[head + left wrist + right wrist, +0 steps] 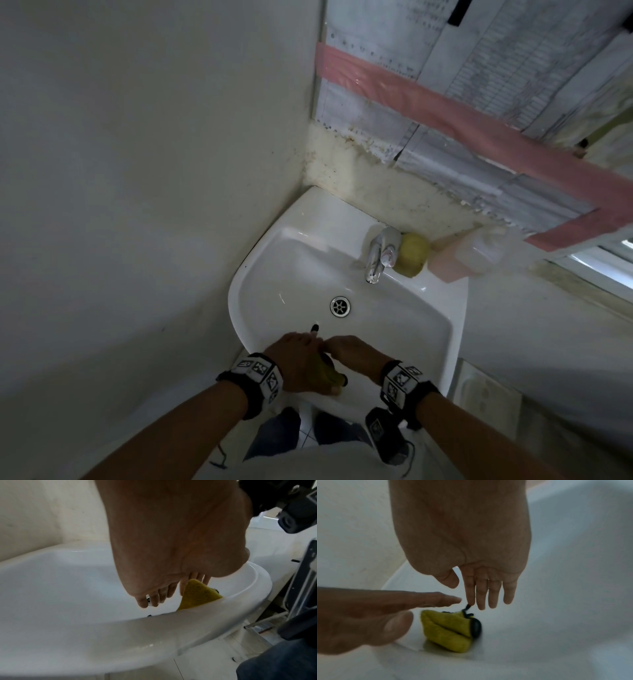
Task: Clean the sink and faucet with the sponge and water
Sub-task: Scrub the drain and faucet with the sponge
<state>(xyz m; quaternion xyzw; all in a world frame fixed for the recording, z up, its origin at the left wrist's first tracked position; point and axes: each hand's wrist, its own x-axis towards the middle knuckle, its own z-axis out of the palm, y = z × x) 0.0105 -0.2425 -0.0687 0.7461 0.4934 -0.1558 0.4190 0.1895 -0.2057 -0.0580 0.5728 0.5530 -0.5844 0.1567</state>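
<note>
A folded yellow sponge (pixel 447 630) with black trim and a black loop lies on the near slope of the white sink (pixel 291 270); it also shows in the left wrist view (pixel 197 595). My left hand (pixel 298 359) reaches over it from the left with straight fingers (pixel 436 599), not gripping. My right hand (pixel 352 354) hangs over it, fingers straight, and the index fingertip (pixel 471 601) touches the black loop while the thumb stays apart. The chrome faucet (pixel 380 253) stands at the back of the sink; no water runs from it.
The drain (pixel 340 306) sits mid-basin beyond my fingers. A second yellow sponge (pixel 412 253) and a pinkish soap dispenser (pixel 459 257) stand right of the faucet. A wall closes in on the left, and a stained wall with pink tape runs behind.
</note>
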